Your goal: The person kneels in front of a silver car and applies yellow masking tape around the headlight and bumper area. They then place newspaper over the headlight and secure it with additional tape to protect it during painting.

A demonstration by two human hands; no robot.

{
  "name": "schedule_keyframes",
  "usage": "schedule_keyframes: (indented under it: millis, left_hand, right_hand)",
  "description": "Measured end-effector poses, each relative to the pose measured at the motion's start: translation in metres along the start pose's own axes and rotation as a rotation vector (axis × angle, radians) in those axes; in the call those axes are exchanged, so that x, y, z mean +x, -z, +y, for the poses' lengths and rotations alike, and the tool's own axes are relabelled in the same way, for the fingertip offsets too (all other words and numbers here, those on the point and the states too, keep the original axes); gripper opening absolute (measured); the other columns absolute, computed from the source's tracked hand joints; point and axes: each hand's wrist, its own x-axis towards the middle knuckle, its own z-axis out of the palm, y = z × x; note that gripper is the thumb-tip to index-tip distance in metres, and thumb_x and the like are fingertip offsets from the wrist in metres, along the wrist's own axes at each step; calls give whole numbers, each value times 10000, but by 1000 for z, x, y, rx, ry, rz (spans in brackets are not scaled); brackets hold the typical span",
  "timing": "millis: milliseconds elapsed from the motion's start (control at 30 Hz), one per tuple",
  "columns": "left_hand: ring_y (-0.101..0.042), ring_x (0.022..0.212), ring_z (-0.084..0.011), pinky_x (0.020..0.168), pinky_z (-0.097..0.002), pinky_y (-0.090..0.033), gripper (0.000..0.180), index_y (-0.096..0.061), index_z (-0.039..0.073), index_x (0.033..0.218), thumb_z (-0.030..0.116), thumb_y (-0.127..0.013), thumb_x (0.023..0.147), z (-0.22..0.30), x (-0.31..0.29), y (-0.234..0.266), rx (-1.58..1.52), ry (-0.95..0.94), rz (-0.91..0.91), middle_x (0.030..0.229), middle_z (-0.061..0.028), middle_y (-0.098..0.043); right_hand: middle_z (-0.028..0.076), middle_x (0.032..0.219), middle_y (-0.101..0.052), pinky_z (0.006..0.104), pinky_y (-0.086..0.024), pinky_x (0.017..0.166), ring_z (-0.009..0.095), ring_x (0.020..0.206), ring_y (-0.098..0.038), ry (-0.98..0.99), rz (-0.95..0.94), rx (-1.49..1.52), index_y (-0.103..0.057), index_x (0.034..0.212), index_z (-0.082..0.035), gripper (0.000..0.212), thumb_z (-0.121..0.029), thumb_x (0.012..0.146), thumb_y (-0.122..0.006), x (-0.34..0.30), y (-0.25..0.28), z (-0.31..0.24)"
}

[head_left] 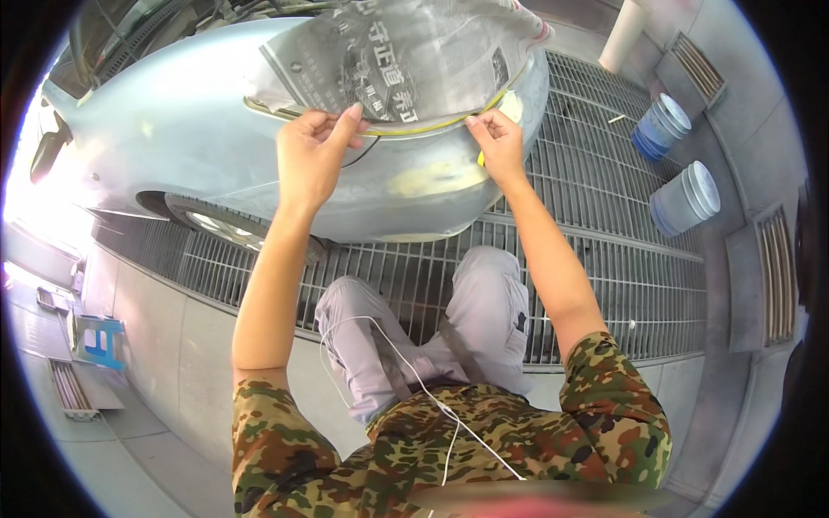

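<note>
A sheet of newspaper (380, 69) covers the headlight area at the front corner of a pale blue-grey car (199, 112). Along its lower edge runs a narrow strip of yellow masking tape (423, 132). My left hand (309, 155) pinches the paper's lower edge between thumb and fingers, at the tape's left end. Closed on the strip's right part is my right hand (501, 148), thumb and forefinger together. A bit of yellow shows under its fingers; the rest there is hidden. Beneath the tape the bumper (389, 190) has dull sanded areas and pale yellow filler patches.
Metal floor grating (604, 233) lies under the car and my knees. Two buckets, one blue (661, 128) and one pale (685, 200), stand at the right. A blue stool (102, 342) is at the far left. White cable (397, 350) hangs over my lap.
</note>
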Motion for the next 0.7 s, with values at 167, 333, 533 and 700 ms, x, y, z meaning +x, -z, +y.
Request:
schedule_keyframes:
  millis: [167,333,533,700]
  left_hand:
    - [-694,693,-97,705,-259,-530,352,-778,-67,934,278,-769,1003,-26,6,8,53,55,4,859,-91,-802]
    - [-692,659,-103,666,-266,-522,345,-786,-56,914,278,-775,996,-44,10,8,7,58,-14,835,-85,-796]
    - [-708,657,-125,644,-261,-533,351,-765,-66,959,283,-777,999,-44,13,9,-76,95,-40,865,-86,-801]
    - [-724,678,-128,646,-261,-546,305,-743,-72,991,228,-800,984,-38,11,10,-108,49,99,854,-105,-793]
  right_hand:
    - [-94,747,-582,201,-331,583,-7,660,-445,16,-8,-16,-663,873,-40,177,-101,1005,-763,0,0,3]
    - [-55,708,-609,223,-386,572,23,624,-485,136,-54,-207,-686,838,-33,184,-109,945,-816,3,-8,-25]
    - [31,702,-672,261,-460,579,104,607,-586,523,-311,-624,-726,824,-35,214,-184,876,-870,27,-51,-85]
    - [21,610,-673,280,-470,530,117,530,-616,329,-335,-746,-753,783,-71,266,-288,838,-897,39,-75,-94]
